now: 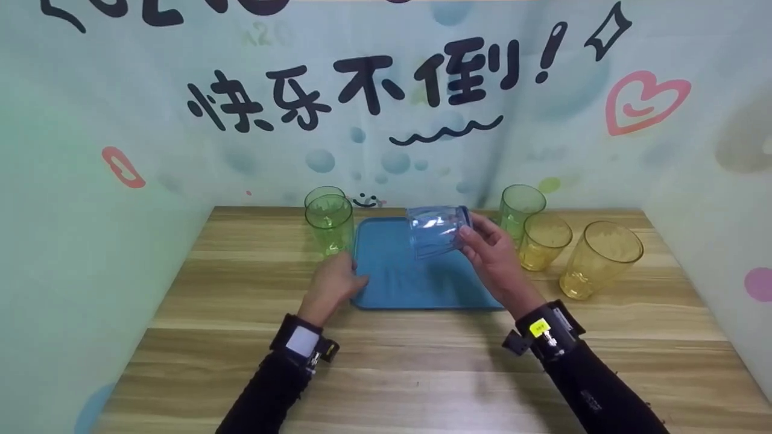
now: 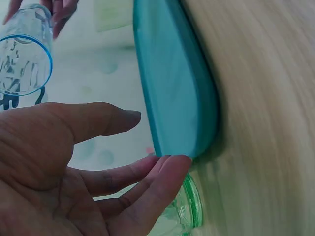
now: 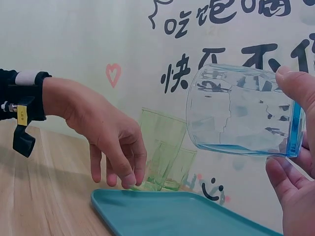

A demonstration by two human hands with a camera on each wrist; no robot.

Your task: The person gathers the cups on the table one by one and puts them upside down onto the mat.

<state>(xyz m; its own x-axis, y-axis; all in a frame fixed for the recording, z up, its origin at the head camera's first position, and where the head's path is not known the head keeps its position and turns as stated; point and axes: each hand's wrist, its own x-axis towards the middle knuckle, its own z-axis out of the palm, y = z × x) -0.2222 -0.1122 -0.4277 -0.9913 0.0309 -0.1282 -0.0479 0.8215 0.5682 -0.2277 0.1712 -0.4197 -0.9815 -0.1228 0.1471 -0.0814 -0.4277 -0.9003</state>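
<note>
My right hand (image 1: 497, 259) grips a clear blue-tinted cup (image 1: 433, 234) near its base, holding it sideways above the blue tray (image 1: 401, 286). Its mouth faces left, and no contents show inside. At the tray's left edge is my left hand (image 1: 332, 284); in the left wrist view, thumb and fingers (image 2: 170, 182) are apart with nothing between them. Just beyond that hand stands a green cup (image 1: 330, 223), overlapping a second green cup (image 1: 318, 191) behind it.
On the right of the wooden table (image 1: 416, 374) stand a green cup (image 1: 520, 208), a small yellow cup (image 1: 543, 244) and a larger yellow cup (image 1: 600, 259), all upright. A printed cloth (image 1: 362, 157) hangs behind the table's back edge.
</note>
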